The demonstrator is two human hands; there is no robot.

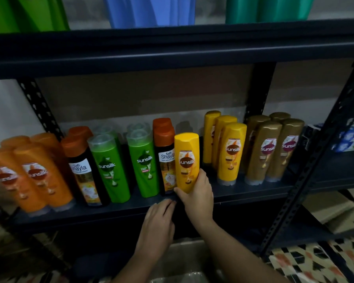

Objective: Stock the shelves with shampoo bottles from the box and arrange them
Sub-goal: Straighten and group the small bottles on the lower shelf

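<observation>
While the right hand (196,193) curls its fingers (203,176) and thumb round the bottom of a yellow bottle (187,162), the left hand (158,220) lies flat with straight fingers on the front edge of the shelf (253,193) and holds nothing. That bottle stands near the front edge, just beside a dark bottle (166,158), apart from the other yellow bottles (230,152). Most of the shelf looks full: orange, green and gold rows stand there. I think this bottle must join its yellow row. The box (184,260) sits below.

Right hand (196,193) grips yellow bottle (186,160) upright at shelf (114,209) front; left hand (158,223) flat on shelf edge.
</observation>
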